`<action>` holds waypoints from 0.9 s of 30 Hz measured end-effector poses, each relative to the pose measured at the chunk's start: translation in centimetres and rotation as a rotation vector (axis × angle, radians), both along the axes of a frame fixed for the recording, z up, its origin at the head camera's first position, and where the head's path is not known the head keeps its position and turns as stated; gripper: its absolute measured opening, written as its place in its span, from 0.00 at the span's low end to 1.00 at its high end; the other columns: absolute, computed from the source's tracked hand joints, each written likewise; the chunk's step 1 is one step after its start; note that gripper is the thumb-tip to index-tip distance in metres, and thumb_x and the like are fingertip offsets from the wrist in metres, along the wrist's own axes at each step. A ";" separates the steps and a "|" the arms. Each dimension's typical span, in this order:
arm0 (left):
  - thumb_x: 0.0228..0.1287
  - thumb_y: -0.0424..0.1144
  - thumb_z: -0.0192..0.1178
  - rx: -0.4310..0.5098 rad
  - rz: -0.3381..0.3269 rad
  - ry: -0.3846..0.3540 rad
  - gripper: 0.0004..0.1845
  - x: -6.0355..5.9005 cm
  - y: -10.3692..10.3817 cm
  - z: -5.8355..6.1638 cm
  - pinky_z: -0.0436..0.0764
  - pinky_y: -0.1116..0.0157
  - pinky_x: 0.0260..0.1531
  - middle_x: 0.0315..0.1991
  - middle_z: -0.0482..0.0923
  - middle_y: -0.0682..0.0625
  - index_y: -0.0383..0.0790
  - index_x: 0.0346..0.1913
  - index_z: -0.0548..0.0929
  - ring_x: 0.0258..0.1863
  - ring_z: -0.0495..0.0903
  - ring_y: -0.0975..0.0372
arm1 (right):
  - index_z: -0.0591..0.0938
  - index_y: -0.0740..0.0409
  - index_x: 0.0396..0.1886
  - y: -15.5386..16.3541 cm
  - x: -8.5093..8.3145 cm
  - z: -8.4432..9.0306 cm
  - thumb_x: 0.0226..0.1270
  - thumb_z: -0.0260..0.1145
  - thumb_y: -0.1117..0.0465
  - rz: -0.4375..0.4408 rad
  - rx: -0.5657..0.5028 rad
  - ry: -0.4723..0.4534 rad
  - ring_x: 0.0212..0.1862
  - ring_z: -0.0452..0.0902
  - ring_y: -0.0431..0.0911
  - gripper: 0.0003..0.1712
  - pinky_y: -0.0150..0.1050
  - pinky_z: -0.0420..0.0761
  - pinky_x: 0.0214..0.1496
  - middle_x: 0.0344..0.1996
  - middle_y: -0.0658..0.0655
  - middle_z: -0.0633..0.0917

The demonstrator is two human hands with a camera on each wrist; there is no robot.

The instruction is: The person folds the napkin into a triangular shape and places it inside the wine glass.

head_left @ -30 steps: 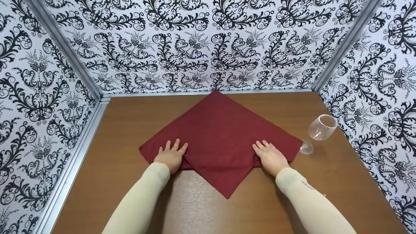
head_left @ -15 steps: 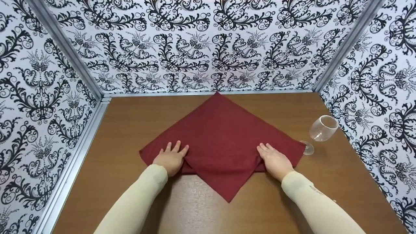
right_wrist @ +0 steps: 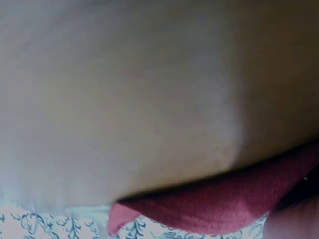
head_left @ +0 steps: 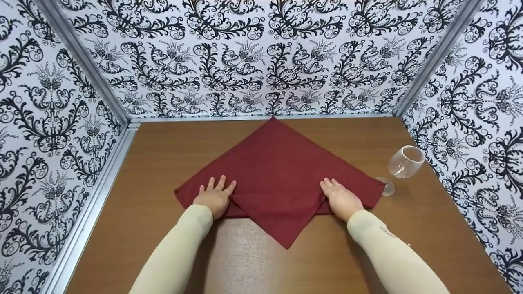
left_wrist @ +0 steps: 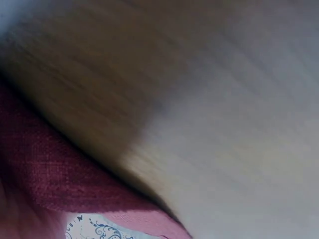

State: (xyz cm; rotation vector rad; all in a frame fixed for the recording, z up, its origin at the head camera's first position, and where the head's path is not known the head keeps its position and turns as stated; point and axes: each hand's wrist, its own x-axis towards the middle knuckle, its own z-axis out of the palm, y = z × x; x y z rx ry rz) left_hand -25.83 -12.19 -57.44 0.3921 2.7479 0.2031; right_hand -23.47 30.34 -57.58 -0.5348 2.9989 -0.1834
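A dark red cloth napkin (head_left: 278,171) lies spread on the brown table (head_left: 163,155), one corner toward the back wall and a folded flap pointing at me. My left hand (head_left: 214,196) lies flat on the napkin's left part, fingers straight. My right hand (head_left: 340,197) presses flat on its right part beside the flap's edge. Both arms wear cream sleeves. The left wrist view shows blurred red cloth (left_wrist: 55,174) against the table, and the right wrist view shows a red napkin edge (right_wrist: 219,204) close up.
A clear wine glass (head_left: 402,165) lies on its side at the right of the table, its foot just beyond the napkin's right corner. Patterned black-and-white walls (head_left: 261,57) enclose the table at the back, left and right.
Both hands stay flat on the napkin. The right hand slid a little right and came back; the napkin's near corner shifted slightly with it.
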 end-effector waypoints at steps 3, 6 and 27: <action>0.86 0.42 0.37 0.003 -0.006 -0.010 0.30 0.4 0.1 0.4 0.53 0.31 0.78 0.87 0.43 0.43 0.61 0.85 0.53 0.85 0.42 0.37 | 0.73 0.72 0.73 0.1 0.3 0.3 0.80 0.44 0.75 0.022 0.039 -0.001 0.77 0.67 0.67 0.26 0.57 0.69 0.78 0.73 0.72 0.74; 0.86 0.40 0.37 -0.003 -0.021 -0.018 0.31 1.1 0.3 0.9 0.53 0.31 0.77 0.87 0.43 0.42 0.60 0.86 0.54 0.85 0.43 0.36 | 0.73 0.71 0.74 0.1 0.7 0.6 0.81 0.45 0.73 0.041 0.082 -0.012 0.76 0.69 0.66 0.26 0.56 0.71 0.77 0.73 0.70 0.75; 0.86 0.45 0.39 0.072 0.021 -0.020 0.30 -1.1 0.5 1.5 0.52 0.33 0.79 0.87 0.45 0.41 0.54 0.85 0.56 0.85 0.42 0.38 | 0.67 0.66 0.79 -0.2 -1.4 2.4 0.83 0.42 0.73 -0.050 -0.020 -0.127 0.81 0.59 0.67 0.29 0.61 0.66 0.79 0.80 0.70 0.65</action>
